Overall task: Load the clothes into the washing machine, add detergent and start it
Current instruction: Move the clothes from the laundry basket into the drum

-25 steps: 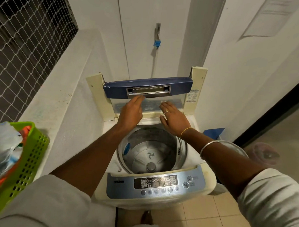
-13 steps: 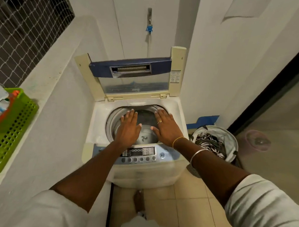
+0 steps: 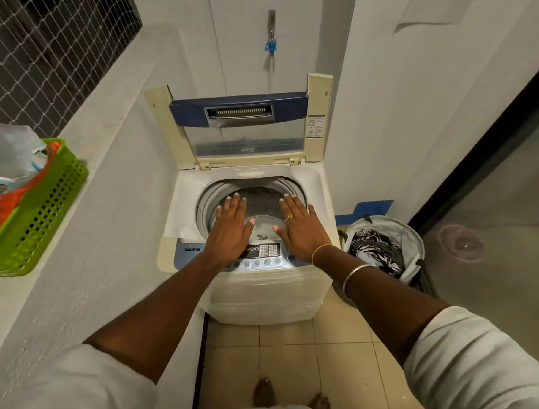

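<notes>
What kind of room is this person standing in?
Probably a home laundry nook or utility balcony: a top-loading washer with its lid up, a hamper of clothes beside it, and a wall tap above.

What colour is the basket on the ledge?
The basket is bright green with rows of small holes, seen best at the left of the head view.

Drum mouth (image 3: 262, 194) open beneath raised lid (image 3: 239, 125); drum seemingly empty
</notes>
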Demonstrator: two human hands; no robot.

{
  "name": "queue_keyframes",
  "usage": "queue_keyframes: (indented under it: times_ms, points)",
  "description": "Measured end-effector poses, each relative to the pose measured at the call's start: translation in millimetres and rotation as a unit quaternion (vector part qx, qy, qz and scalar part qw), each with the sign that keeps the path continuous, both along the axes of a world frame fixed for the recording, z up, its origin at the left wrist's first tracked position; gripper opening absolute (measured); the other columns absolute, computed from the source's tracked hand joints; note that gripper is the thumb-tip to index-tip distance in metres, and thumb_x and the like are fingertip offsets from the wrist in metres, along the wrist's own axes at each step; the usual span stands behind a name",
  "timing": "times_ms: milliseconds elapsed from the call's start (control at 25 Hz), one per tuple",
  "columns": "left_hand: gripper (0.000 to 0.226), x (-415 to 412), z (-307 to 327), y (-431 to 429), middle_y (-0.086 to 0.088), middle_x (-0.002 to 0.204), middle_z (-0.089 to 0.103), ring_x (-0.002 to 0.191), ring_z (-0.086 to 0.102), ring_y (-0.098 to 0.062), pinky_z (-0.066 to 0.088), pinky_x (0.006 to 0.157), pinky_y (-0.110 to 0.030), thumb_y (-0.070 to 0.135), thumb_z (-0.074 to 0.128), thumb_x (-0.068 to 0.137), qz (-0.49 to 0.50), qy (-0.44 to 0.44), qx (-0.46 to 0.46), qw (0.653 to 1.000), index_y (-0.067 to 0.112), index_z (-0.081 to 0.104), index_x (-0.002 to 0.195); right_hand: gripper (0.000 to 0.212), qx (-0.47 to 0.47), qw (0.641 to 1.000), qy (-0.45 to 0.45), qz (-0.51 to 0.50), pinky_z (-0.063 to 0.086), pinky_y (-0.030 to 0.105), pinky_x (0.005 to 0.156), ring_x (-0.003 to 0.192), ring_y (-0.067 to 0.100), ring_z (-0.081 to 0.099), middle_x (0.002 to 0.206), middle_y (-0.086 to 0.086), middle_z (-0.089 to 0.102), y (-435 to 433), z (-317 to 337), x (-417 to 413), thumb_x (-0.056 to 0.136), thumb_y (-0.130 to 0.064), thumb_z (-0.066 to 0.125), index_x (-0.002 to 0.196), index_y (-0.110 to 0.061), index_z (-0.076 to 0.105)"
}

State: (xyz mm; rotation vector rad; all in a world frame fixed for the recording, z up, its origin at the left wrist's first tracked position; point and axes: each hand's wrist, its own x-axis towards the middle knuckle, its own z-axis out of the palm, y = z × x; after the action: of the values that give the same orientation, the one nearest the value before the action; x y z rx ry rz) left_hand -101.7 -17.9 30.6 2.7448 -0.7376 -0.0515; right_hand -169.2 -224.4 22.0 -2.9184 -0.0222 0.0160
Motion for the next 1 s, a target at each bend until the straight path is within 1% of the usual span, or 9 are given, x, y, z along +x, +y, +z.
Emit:
queue_keyframes:
  times_ms: [200, 280, 440, 600, 720, 800, 880, 920, 1000]
  points:
    - [0.06, 4.6, -12.3, 9.1, -0.008, 0.165, 0.008, 0.153, 0.003, -0.024, 0.002, 0.124, -0.042, 0.042, 0.027, 0.106, -0.007, 0.017, -0.024, 1.0, 0.012, 0.015, 0.157, 0.067, 0.005, 1.0, -0.002, -0.016, 0.011, 0.049, 0.123, 0.153, 0.023, 0.001, 0.166, 0.004, 0.005, 17.6, -6.9, 6.1, 0.103, -0.055, 0.022, 0.157, -0.016, 0.01]
    - [0.059, 6.3, -18.2, 4.3, -0.008, 0.165, 0.011, 0.153, 0.005, -0.024, 0.002, 0.123, -0.041, 0.04, 0.029, 0.106, -0.013, 0.019, -0.036, 0.999, 0.012, 0.017, 0.157, 0.064, 0.021, 0.999, -0.022, -0.027, 0.014, 0.046, 0.123, 0.152, 0.025, 0.01, 0.165, 0.006, 0.013, 17.7, -7.9, 6.1, 0.104, -0.052, 0.026, 0.156, -0.015, 0.018]
    - [0.058, -0.5, -30.5, -16.4, -0.008, 0.164, 0.015, 0.152, 0.008, -0.024, 0.0, 0.121, -0.037, 0.039, 0.031, 0.106, -0.018, 0.027, -0.058, 0.998, 0.012, 0.02, 0.156, 0.059, 0.047, 0.997, -0.053, -0.033, 0.029, 0.042, 0.118, 0.144, 0.026, 0.033, 0.157, 0.007, 0.035, 2.1, -13.1, 0.9, 0.103, -0.051, 0.028, 0.149, -0.015, 0.037]
    - [0.057, -7.9, -42.4, -47.2, -0.009, 0.164, 0.014, 0.152, 0.008, -0.025, -0.001, 0.12, -0.035, 0.038, 0.032, 0.106, -0.015, 0.045, -0.077, 0.996, 0.012, 0.02, 0.156, 0.061, 0.039, 0.998, -0.048, -0.019, 0.033, 0.04, 0.116, 0.14, 0.024, 0.039, 0.153, 0.006, 0.042, -29.4, -20.0, 5.2, 0.102, -0.053, 0.023, 0.146, -0.016, 0.041]
    - [0.056, -4.7, -43.5, -80.6, -0.01, 0.164, 0.015, 0.152, 0.009, -0.027, 0.004, 0.122, -0.04, 0.034, 0.032, 0.106, -0.024, 0.054, -0.085, 0.995, 0.01, 0.023, 0.155, 0.058, 0.037, 0.998, -0.046, -0.012, 0.036, 0.04, 0.114, 0.138, 0.023, 0.041, 0.15, 0.006, 0.044, -63.4, -25.1, 13.2, 0.103, -0.051, 0.027, 0.145, -0.015, 0.043]
    - [0.052, -4.6, -41.9, -113.3, -0.012, 0.162, 0.022, 0.151, 0.015, -0.028, 0.009, 0.123, -0.039, 0.028, 0.034, 0.106, -0.029, 0.038, -0.109, 0.993, 0.009, 0.027, 0.153, 0.054, 0.038, 0.998, -0.052, -0.01, 0.039, 0.04, 0.109, 0.133, 0.024, 0.045, 0.146, 0.007, 0.05, -94.8, -29.1, 19.7, 0.103, -0.048, 0.032, 0.142, -0.014, 0.048]
    - [0.046, -6.8, -37.6, -151.4, -0.013, 0.155, 0.037, 0.145, 0.032, -0.027, 0.025, 0.121, -0.039, 0.021, 0.039, 0.105, -0.007, 0.007, -0.16, 0.987, 0.008, 0.037, 0.149, 0.05, 0.047, 0.997, -0.054, -0.009, 0.042, 0.04, 0.105, 0.127, 0.024, 0.051, 0.139, 0.006, 0.056, -129.9, -33.4, 27.1, 0.103, -0.046, 0.035, 0.138, -0.015, 0.052]
    - [0.044, -8.1, -37.1, -173.3, -0.013, 0.15, 0.045, 0.139, 0.042, -0.026, 0.034, 0.116, -0.037, 0.018, 0.043, 0.104, 0.004, -0.011, -0.184, 0.983, 0.008, 0.042, 0.146, 0.047, 0.058, 0.997, -0.05, -0.012, 0.045, 0.039, 0.102, 0.122, 0.024, 0.054, 0.134, 0.006, 0.059, -149.6, -36.4, 30.2, 0.103, -0.045, 0.037, 0.135, -0.015, 0.054]
    - [0.041, -11.8, -39.2, -223.2, -0.01, 0.142, 0.055, 0.129, 0.053, -0.02, 0.042, 0.109, -0.026, 0.017, 0.048, 0.102, 0.003, -0.034, -0.209, 0.977, 0.009, 0.048, 0.142, 0.04, 0.091, 0.995, -0.046, -0.014, 0.048, 0.037, 0.094, 0.111, 0.022, 0.059, 0.123, 0.004, 0.064, -193.1, -45.9, 36.4, 0.102, -0.042, 0.041, 0.127, -0.016, 0.058]
